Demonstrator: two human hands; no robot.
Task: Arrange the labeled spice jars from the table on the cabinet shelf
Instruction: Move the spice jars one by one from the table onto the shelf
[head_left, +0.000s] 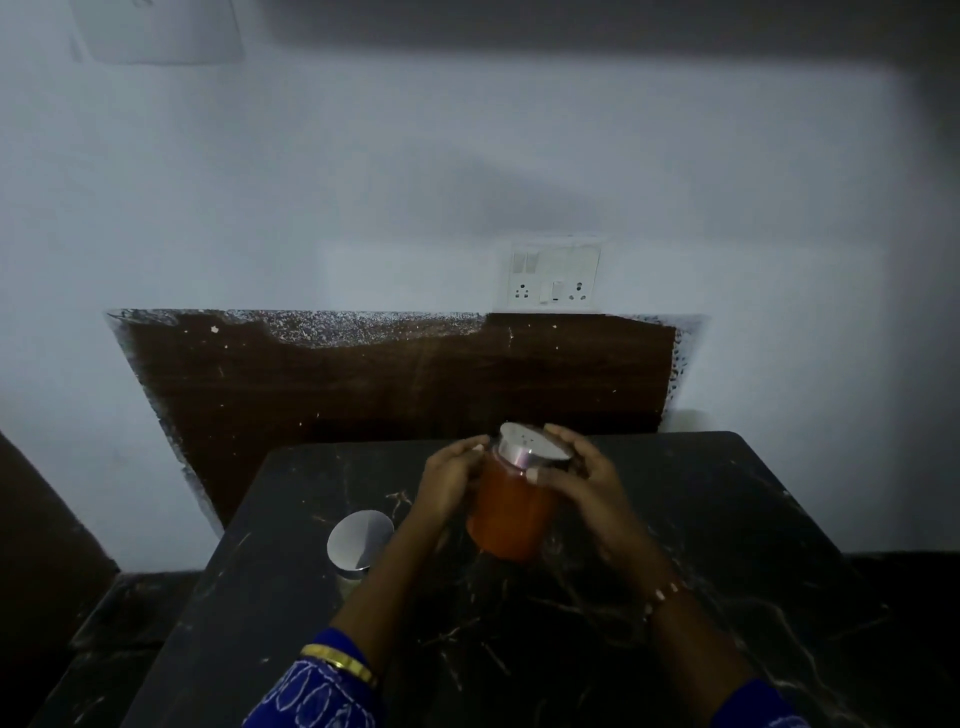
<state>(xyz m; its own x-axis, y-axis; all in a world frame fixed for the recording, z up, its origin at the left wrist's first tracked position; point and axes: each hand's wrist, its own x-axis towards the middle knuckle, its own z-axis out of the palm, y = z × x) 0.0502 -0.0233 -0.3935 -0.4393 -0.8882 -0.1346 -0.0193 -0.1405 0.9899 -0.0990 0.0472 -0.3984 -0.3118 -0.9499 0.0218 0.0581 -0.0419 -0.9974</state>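
Right now the pickup step is in hand: a clear glass jar of orange-red spice with a flat silver lid (511, 501) is held tilted just above the black marble-patterned table (727, 519). The left hand (449, 480) curls round its side and the right hand (582, 467) grips near the lid. No label shows. A second silver-lidded jar (359, 543) stands nearby. Next, I'd judge, comes carrying it to the shelf, which is out of sight.
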